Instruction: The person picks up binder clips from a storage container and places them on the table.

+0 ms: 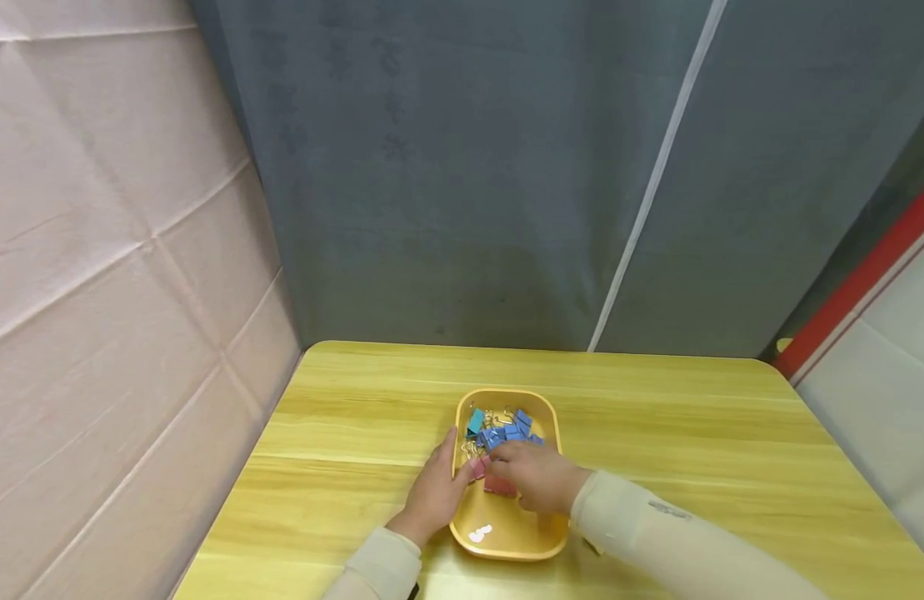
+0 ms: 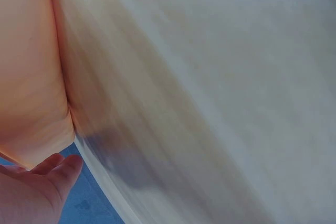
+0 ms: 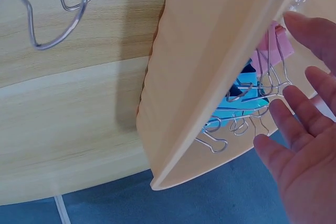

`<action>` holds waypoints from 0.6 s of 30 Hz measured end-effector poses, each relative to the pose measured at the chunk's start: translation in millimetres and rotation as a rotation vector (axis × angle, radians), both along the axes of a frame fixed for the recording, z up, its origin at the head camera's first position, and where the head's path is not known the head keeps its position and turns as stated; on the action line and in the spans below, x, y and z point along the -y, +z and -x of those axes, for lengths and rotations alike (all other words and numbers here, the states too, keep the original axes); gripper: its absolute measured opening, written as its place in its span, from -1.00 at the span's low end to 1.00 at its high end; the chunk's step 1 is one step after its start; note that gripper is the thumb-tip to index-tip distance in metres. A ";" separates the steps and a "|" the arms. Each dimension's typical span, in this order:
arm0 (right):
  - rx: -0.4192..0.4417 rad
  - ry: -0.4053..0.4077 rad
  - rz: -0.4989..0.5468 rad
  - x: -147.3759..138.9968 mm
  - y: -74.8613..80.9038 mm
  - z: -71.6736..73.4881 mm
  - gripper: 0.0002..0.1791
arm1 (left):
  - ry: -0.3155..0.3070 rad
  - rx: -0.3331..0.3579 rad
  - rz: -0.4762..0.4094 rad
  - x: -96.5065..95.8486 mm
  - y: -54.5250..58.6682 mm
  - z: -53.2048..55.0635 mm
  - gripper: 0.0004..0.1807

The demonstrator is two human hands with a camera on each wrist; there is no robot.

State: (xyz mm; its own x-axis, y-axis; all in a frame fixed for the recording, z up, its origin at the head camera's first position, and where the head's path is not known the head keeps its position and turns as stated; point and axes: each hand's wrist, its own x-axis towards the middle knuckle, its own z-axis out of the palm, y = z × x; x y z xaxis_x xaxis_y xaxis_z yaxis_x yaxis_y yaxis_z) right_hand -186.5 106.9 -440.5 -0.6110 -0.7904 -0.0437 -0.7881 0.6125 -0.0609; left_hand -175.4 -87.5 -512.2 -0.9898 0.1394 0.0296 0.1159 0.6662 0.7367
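I grip the yellow tray [image 1: 512, 533] by its left rim with my left hand [image 1: 435, 489], my right hand [image 1: 540, 477] loosely spread over the pink clips [image 1: 499, 487] in it, blue clips [image 1: 516, 431] just beyond, the tray's long axis running away from me.

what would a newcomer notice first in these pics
Probably the orange-yellow tray on the wood-grained table, with bright blue binder clips clustered towards its far end. Next, perhaps, the two hands: the left hand at the tray's left side, the right hand reaching in over the clips. Behind the table, a dark grey backdrop spans much of the head view.
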 end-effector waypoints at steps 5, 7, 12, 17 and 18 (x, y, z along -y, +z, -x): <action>-0.030 0.039 -0.033 2.7 -6.9 5.2 -0.36 | 0.000 0.005 -0.017 -0.4 0.6 0.0 -0.23; -0.056 0.064 -0.041 3.9 -8.4 6.4 -0.42 | 0.000 0.003 -0.022 -0.7 0.9 0.2 -0.24; -0.099 0.105 -0.055 6.4 -11.1 8.4 -0.59 | 0.000 -0.003 -0.031 -1.3 1.5 0.0 -0.25; -0.101 0.106 -0.125 8.9 -13.7 11.1 -0.44 | 0.001 -0.004 -0.034 -1.0 2.3 -0.1 -0.25; -0.099 0.104 -0.137 9.3 -13.9 11.5 -0.41 | 0.001 -0.004 -0.034 -0.8 2.4 0.0 -0.25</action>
